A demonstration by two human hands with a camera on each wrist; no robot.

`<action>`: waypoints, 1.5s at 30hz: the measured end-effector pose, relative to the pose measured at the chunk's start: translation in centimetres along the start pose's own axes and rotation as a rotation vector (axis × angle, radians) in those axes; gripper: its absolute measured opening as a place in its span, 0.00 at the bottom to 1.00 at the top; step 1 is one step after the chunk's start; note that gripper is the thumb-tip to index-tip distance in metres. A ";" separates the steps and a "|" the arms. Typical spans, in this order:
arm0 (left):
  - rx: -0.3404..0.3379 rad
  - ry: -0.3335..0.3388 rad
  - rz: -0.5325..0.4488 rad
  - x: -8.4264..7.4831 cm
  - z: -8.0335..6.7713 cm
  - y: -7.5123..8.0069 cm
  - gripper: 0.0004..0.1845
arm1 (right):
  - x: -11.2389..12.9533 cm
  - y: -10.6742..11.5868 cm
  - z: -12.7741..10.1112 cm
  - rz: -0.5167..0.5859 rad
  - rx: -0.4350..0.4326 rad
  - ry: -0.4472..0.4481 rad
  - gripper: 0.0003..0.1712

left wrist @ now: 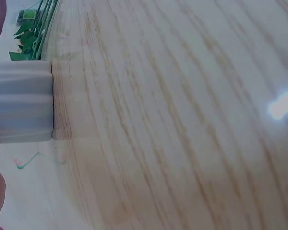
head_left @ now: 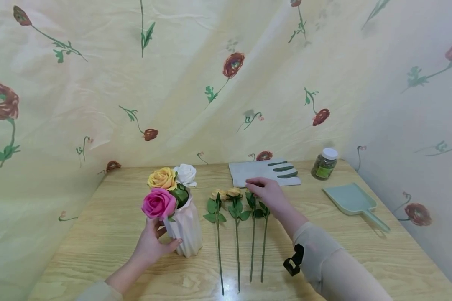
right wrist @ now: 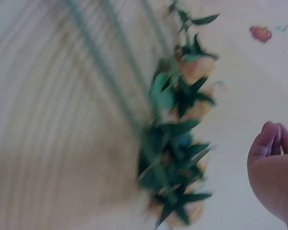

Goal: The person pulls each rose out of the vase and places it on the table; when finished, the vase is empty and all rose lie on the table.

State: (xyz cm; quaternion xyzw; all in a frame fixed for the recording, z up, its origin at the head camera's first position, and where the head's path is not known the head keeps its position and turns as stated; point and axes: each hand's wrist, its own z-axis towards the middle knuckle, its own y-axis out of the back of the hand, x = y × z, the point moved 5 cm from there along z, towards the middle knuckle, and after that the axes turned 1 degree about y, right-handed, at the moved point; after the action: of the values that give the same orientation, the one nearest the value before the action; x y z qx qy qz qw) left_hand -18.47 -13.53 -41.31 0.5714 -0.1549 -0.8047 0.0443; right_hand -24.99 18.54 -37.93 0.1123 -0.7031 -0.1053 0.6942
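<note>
A white pleated vase (head_left: 186, 230) stands at the left of the table, its base also in the left wrist view. My left hand (head_left: 154, 244) grips its side, thumb in front and fingers partly hidden behind. The vase holds a pink rose (head_left: 159, 203), a yellow rose (head_left: 162, 179) and a white rose (head_left: 186, 174). Several long-stemmed yellow roses (head_left: 218, 195) lie side by side to its right. Over the heads of the rightmost ones is my right hand (head_left: 269, 194), hiding them in the head view. The right wrist view shows this hand (right wrist: 273, 172) apart from the flowers, fingers loosely bent.
A grey-white glove (head_left: 248, 172) with dark finger stripes lies at the back, just behind the right hand. Beyond it stands a white-lidded jar (head_left: 324, 165). A pale green dustpan (head_left: 351, 198) lies at the right. Flower-printed cloth (head_left: 195, 83) hangs behind the table.
</note>
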 end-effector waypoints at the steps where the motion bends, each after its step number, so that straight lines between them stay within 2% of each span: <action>1: 0.000 0.001 0.000 0.0 0.0 0.0 0.45 | 0.6 -0.5 0.0 0.017 0.024 0.016 0.18; 11: -0.004 -0.002 0.000 0.0 -0.1 0.0 0.45 | 6.6 -6.6 -1.0 0.049 0.323 0.180 0.22; 15: 0.005 0.002 0.002 0.0 -0.2 -0.1 0.46 | 8.3 -8.8 -1.5 0.080 0.386 0.226 0.19; 19: 0.014 -0.007 0.000 0.0 -0.3 -0.2 0.46 | 9.0 -10.0 -1.7 0.078 0.369 0.238 0.17; 24: -0.007 -0.021 0.012 0.0 -0.3 -0.1 0.46 | 9.5 -11.0 -1.8 0.092 0.354 0.217 0.15; 30: -0.004 -0.020 0.019 0.0 -0.1 -0.2 0.45 | 11.2 -11.2 -2.6 0.095 0.343 0.212 0.09; 35: -0.013 -0.033 0.018 -0.1 -0.1 -0.2 0.45 | 12.7 -11.3 -3.5 0.109 0.335 0.213 0.09; 42: -0.026 -0.061 0.019 -0.2 -0.1 -0.2 0.44 | 12.8 -11.6 -3.4 0.202 0.303 0.237 0.09; 45: -0.028 -0.073 0.016 -0.3 -0.1 -0.2 0.45 | 12.6 -11.7 -3.3 0.211 0.303 0.235 0.10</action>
State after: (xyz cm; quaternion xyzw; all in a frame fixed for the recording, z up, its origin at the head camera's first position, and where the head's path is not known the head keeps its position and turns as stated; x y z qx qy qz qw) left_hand -18.28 -13.26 -41.16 0.5398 -0.1497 -0.8267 0.0529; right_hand -21.70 3.56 -29.48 0.1526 -0.6328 0.0884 0.7539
